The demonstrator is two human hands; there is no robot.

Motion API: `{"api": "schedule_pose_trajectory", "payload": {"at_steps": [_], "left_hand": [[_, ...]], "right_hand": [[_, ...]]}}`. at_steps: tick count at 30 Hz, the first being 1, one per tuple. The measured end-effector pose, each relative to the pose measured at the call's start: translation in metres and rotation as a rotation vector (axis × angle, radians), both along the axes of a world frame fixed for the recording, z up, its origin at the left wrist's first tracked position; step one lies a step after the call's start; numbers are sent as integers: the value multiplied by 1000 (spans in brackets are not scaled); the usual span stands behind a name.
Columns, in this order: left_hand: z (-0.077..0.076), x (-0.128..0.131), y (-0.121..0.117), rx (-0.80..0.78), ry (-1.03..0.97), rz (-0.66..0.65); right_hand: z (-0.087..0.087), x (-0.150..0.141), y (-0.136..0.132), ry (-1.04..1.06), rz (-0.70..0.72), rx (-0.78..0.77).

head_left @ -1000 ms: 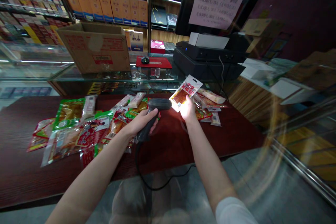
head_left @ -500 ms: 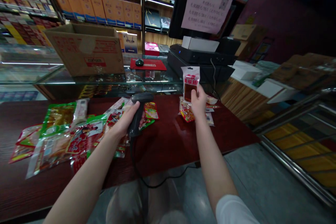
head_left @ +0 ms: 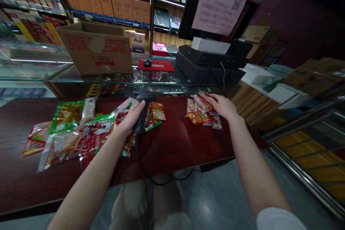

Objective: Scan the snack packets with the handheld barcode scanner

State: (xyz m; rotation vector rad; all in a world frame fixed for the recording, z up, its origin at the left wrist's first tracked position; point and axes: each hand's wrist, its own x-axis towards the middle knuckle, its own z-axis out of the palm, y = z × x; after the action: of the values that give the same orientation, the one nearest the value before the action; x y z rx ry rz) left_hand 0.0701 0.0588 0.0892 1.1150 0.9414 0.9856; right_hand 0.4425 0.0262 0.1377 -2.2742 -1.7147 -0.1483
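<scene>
Two hands serve us: our left hand (head_left: 132, 116) clamps its fingers on the scanner (head_left: 141, 120); our right hand (head_left: 223, 106) touches packets (head_left: 199, 116), finger grip unclear; we should press gently.

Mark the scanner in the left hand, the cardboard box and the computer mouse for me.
Scanner (head_left: 141, 120), head view: on its black handle.
Cardboard box (head_left: 99, 52), head view: on its front wall.
Computer mouse (head_left: 147, 63), head view: on its top.

On the table (head_left: 172, 140): packet spread (head_left: 93, 134) left, smaller packet pile (head_left: 199, 116) right — scanner (head_left: 140, 126) in left hand (head_left: 131, 118) over the spread's right end. Behind, on the glass counter (head_left: 156, 83): carton (head_left: 101, 55) left, mouse (head_left: 147, 63) on mat (head_left: 165, 66) right of it.
</scene>
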Motion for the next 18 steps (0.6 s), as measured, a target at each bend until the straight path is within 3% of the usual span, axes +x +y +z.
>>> {"api": "schedule_pose_trajectory", "payload": {"at_steps": [5, 10, 18], "left_hand": [[4, 1, -1, -29, -32, 27], [6, 0, -2, -58, -8, 1], [6, -2, -1, -85, -17, -25]], "right_hand": [[-17, 6, -5, -6, 4, 36], [-39, 31, -17, 64, -181, 75], [-84, 56, -28, 183, -192, 114]]}}
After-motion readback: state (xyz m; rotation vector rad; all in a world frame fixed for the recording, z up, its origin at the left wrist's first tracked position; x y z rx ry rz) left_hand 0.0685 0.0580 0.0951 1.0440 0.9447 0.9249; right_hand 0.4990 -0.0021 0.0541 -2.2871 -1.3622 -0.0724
